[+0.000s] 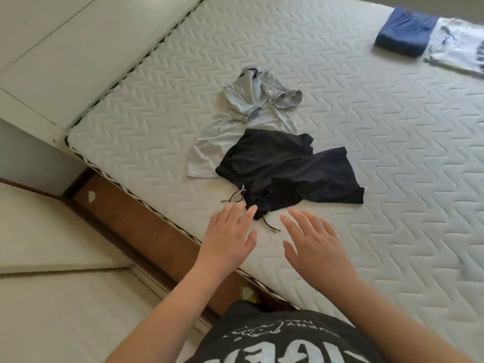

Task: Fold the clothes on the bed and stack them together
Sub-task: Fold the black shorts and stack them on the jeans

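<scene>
Head view: I see 2 unfolded garments on the quilted, zigzag-stitched mattress (366, 127): limp black shorts (282, 169) overlapping a crumpled pale grey shirt (235, 121). My left hand (230, 237) and right hand (314, 242) hover flat, fingers spread, holding nothing, just short of the shorts' drawstring (269, 226).

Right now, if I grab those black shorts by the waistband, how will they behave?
The black shorts lie crumpled and thin on the mattress, so they will probably droop limply and feel light. Their loose drawstring will likely dangle. One edge overlaps the grey shirt, which may drag along.
</scene>
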Available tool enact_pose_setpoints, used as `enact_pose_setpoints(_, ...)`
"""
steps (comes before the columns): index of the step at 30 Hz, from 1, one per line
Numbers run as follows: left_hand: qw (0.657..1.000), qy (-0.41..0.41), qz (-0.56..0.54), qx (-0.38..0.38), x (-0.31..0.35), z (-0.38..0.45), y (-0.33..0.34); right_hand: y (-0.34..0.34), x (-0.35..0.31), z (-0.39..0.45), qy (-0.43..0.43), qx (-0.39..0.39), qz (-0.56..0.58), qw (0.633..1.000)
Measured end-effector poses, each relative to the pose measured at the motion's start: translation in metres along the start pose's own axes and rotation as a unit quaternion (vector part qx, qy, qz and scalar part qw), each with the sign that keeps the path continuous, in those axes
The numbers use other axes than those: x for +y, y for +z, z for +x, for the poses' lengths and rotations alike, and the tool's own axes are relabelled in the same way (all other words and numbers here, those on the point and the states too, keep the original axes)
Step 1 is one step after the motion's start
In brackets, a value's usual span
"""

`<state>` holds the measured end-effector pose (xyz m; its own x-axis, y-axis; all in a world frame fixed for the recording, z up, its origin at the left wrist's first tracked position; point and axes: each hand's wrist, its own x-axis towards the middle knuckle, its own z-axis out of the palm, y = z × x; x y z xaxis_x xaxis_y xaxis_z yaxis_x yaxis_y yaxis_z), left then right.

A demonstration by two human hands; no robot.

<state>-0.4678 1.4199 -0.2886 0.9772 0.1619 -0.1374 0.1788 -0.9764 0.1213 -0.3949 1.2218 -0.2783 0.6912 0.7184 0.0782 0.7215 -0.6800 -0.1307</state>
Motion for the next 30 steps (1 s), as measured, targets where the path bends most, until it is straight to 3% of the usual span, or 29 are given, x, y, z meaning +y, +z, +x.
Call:
enact_pose_setpoints(7, 0.999, 0.021, 0.026, -0.025, -0.005, 0.011, 0.009, 0.02, 0.009, 0.002, 0.002, -0.003, 0.033, 0.999)
enact_pose_setpoints(16, 0.998, 0.031, 0.042, -0.03, -0.025, 0.02, 0.027, 0.06, 0.004, 0.03, -0.021, -0.081, 0.043, 0.996)
enact_pose_setpoints(24, 0.99, 0.079, 0.022, -0.112, -0.114, 0.075, 0.066, 0.12, -0.025, 0.097, 0.047, -0.167, 0.029, 0.984)
enact_pose_setpoints(30, 0.971, 0.169, 0.027, -0.166, -0.187, 0.135, 0.093, 0.174, -0.056, 0.152, 0.133, -0.254, 0.034, 0.957)
